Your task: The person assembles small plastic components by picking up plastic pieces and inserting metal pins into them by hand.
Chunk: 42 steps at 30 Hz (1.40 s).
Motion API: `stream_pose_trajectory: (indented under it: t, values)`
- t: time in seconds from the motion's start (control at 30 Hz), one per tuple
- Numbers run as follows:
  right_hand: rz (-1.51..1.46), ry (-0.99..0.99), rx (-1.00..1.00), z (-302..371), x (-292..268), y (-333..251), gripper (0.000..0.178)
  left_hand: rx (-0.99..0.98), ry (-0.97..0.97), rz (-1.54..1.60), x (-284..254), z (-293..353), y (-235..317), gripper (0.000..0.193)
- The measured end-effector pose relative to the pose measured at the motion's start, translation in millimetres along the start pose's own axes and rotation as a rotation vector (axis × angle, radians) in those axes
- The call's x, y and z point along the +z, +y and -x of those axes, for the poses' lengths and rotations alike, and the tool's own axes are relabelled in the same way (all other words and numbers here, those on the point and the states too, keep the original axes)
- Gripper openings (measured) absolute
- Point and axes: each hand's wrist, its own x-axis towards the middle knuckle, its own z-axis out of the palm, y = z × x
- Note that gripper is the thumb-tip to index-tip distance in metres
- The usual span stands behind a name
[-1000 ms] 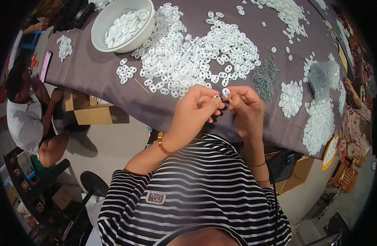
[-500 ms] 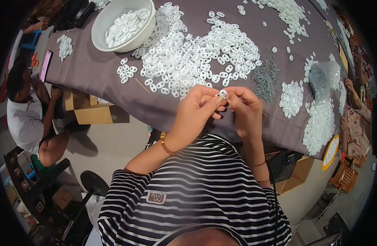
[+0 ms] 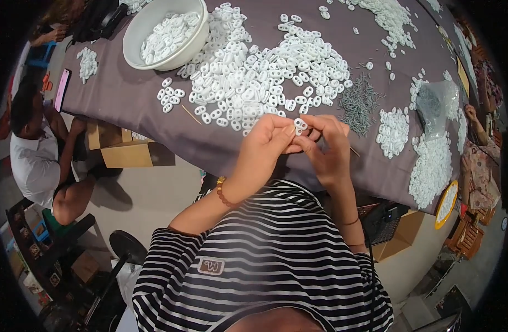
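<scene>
White piece (image 3: 300,123) with two holes sat between the fingertips of both hands, above the near edge of the dark tablecloth (image 3: 171,135). The left hand (image 3: 266,140) had its thumb and forefinger pinched together on it, while the right hand (image 3: 330,145) met its right edge with a forefinger; whether the right thumb also pressed on it, I cannot tell. A second earlier, the right hand had held this piece apart from the left fingers; now it was up against them, and the right thumb had dropped lower. Beyond lay a thin stick (image 3: 191,114), the heap of white pieces (image 3: 237,83), grey pins (image 3: 360,105) and a white bowl (image 3: 133,52), all unmoved.
</scene>
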Motion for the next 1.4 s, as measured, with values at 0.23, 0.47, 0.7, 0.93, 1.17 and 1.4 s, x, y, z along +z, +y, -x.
stream_pose_trajectory:
  t: [0.23,0.47,0.7,0.93,1.17,1.4]
  values:
    - [0.186,0.080,-0.125,2.3,3.9,2.6,0.039,0.013,-0.109,0.043,0.9,-2.4,8.8,0.028]
    - [0.297,0.112,-0.192,1.2,2.8,-0.4,0.041,0.083,-0.104,0.014,-0.7,-1.9,1.6,0.023]
    - [0.499,0.171,-0.281,3.2,2.9,-3.6,0.045,0.125,-0.123,-0.068,-4.5,-2.2,3.1,0.022]
    - [0.555,0.188,-0.369,2.5,4.2,-1.6,0.045,0.211,-0.130,-0.119,-7.6,-4.2,-3.1,0.029]
    - [0.538,0.158,-0.329,4.9,4.8,-7.2,0.041,0.441,-0.067,-0.496,-14.3,-5.3,-9.8,0.025]
    - [0.497,0.170,-0.344,5.8,5.8,-6.7,0.040,0.574,0.007,-0.569,-10.5,-5.4,-16.5,0.023]
